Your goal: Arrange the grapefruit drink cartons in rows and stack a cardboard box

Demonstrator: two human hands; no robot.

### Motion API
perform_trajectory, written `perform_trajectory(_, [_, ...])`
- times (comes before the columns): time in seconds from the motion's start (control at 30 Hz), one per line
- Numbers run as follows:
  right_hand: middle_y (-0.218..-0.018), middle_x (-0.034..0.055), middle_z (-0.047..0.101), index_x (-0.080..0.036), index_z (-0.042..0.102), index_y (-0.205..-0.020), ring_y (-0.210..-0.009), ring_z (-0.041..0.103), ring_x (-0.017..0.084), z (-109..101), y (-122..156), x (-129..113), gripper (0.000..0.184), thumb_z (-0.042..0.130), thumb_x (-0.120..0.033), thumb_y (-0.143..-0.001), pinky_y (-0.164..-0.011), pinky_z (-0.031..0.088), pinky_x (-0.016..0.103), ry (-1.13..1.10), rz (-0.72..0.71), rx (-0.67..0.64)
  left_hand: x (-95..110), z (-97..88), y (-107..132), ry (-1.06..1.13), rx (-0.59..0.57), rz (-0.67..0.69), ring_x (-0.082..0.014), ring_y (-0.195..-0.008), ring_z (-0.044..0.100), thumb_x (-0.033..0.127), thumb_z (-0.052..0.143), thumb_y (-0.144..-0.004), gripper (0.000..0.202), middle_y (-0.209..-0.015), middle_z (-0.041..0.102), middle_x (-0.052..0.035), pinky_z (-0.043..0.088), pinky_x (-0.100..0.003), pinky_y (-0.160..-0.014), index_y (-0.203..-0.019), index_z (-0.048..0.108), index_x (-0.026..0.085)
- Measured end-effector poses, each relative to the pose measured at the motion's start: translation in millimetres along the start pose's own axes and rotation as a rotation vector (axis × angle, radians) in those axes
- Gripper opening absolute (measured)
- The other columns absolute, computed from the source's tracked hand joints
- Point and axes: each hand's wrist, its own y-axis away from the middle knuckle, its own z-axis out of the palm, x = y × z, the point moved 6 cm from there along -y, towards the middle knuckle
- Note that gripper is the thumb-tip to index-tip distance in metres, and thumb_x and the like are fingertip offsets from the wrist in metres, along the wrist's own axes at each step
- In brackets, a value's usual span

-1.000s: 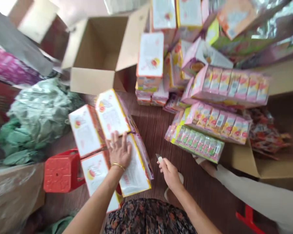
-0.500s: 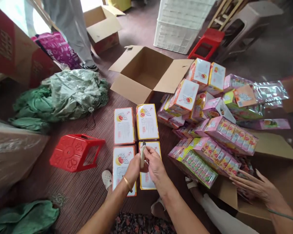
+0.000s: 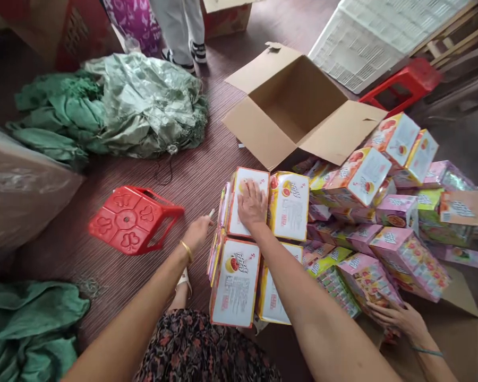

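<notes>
My right hand [image 3: 252, 206] lies flat, fingers spread, on the white top of the back-left printed fruit carton [image 3: 252, 178]. Beside the stacked cartons, to their left, my left hand [image 3: 199, 232] is closed round a slim pale tool [image 3: 212, 213]; only its tip shows. In front of the hands, the cartons stand in two rows: a yellow-edged carton [image 3: 290, 204] at the back right, an orange-edged carton [image 3: 236, 286] at the front left, and another yellow-edged carton [image 3: 273, 297] partly hidden by my right forearm. More packs show along the stack's left side.
An open cardboard box [image 3: 298, 95] stands behind the cartons. Printed fruit packs [image 3: 366, 185] are heaped at right, where another person's hand [image 3: 402, 321] touches one. A red stool [image 3: 131, 220] lies at left, near green sacks [image 3: 143, 106]. Someone's legs [image 3: 179, 26] stand at the back.
My hands have parted: the right moved onto the back-left carton, the left drew away with the pale tool. The view has shifted. The other person's hand now touches a pack.
</notes>
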Motion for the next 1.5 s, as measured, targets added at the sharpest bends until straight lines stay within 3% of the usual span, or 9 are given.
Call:
perform_trajectory(0.17, [-0.160,0.0074,0.031,-0.021,0.034,-0.153,-0.151,0.017,0.019,23.2,9.3,15.7,0.054,0.022,-0.033,-0.102,-0.123,0.014,0.052,0.266,-0.029,-0.022,-6.8,20.1,-54.0,-0.035,-0.111,0.012,-0.0108,-0.051,0.044,0.020,0.047,-0.085,0.017,-0.059,0.052,0.0038,0.033,-0.024,-0.054,-0.068,0.043,0.020])
perform_trajectory(0.37, [-0.159,0.0081,0.033,-0.021,0.032,-0.154,-0.151,0.020,0.019,20.5,10.1,16.7,0.055,0.020,-0.030,-0.101,-0.122,0.016,0.051,0.338,-0.033,-0.027,46.4,42.5,-116.2,-0.380,-0.065,0.230,-0.0160,-0.069,0.053,0.036,0.044,-0.095,0.031,-0.078,0.066,-0.0052,0.031,-0.028,-0.060,-0.080,0.064,0.017])
perform_trajectory(0.6, [-0.158,0.0094,0.035,-0.019,0.031,-0.155,-0.151,0.019,0.020,19.9,9.4,24.3,0.056,0.020,-0.030,-0.101,-0.123,0.014,0.052,0.337,-0.054,-0.007,76.0,44.8,-150.6,-0.498,-0.331,0.463,-0.0145,-0.059,0.047,0.038,0.051,-0.092,0.034,-0.063,0.059,-0.0019,0.030,-0.030,-0.060,-0.074,0.069,0.015])
perform_trajectory(0.83, [-0.159,0.0086,0.034,-0.022,0.031,-0.155,-0.150,0.022,0.021,19.9,10.8,28.1,0.055,0.022,-0.031,-0.101,-0.122,0.018,0.053,0.353,-0.034,0.005,6.8,68.8,-64.6,-0.604,-0.359,0.341,-0.0231,-0.083,0.064,0.041,0.034,-0.100,0.039,-0.093,0.071,-0.0082,0.038,-0.031,-0.068,-0.103,0.069,0.022])
perform_trajectory(0.97, [-0.157,0.0093,0.037,-0.024,0.032,-0.154,-0.148,0.027,0.022,19.1,12.4,27.9,0.055,0.022,-0.031,-0.101,-0.121,0.020,0.053,0.328,-0.025,-0.008,-44.9,45.5,-16.4,-0.665,-0.461,0.207,-0.0234,-0.080,0.065,0.047,0.036,-0.099,0.038,-0.086,0.072,-0.0074,0.037,-0.030,-0.064,-0.096,0.067,0.026])
perform_trajectory(1.13, [-0.158,0.0103,0.034,-0.021,0.035,-0.153,-0.150,0.023,0.024,18.4,12.8,28.5,0.056,0.022,-0.031,-0.100,-0.121,0.019,0.055,0.331,-0.057,0.014,-4.1,16.4,-104.1,-0.624,-0.199,0.232,-0.0229,-0.086,0.064,0.049,0.035,-0.100,0.041,-0.094,0.072,-0.0082,0.039,-0.030,-0.069,-0.098,0.067,0.023])
perform_trajectory(1.27, [-0.158,0.0094,0.035,-0.019,0.036,-0.152,-0.149,0.024,0.023,17.9,12.2,29.8,0.056,0.023,-0.031,-0.099,-0.121,0.017,0.054,0.353,-0.083,0.040,19.9,70.6,-169.2,-0.597,-0.259,0.314,-0.0246,-0.102,0.063,0.048,0.033,-0.101,0.046,-0.109,0.070,-0.0119,0.043,-0.030,-0.081,-0.106,0.068,0.018])
perform_trajectory(1.37, [-0.157,0.0096,0.037,-0.020,0.035,-0.153,-0.149,0.025,0.023,17.8,13.2,29.7,0.057,0.022,-0.031,-0.099,-0.120,0.021,0.054,0.361,-0.073,0.030,-15.4,94.9,-142.4,-0.583,-0.360,0.278,-0.0253,-0.100,0.065,0.048,0.031,-0.101,0.046,-0.106,0.070,-0.0120,0.044,-0.032,-0.081,-0.111,0.067,0.021])
perform_trajectory(1.5, [-0.154,0.0111,0.041,-0.019,0.040,-0.151,-0.147,0.029,0.025,18.6,15.1,26.6,0.056,0.023,-0.032,-0.098,-0.119,0.022,0.054,0.348,-0.072,0.037,-81.3,76.7,-79.1,-0.671,-0.561,0.201,-0.0258,-0.093,0.067,0.048,0.040,-0.098,0.036,-0.098,0.072,-0.0097,0.043,-0.031,-0.071,-0.105,0.068,0.027])
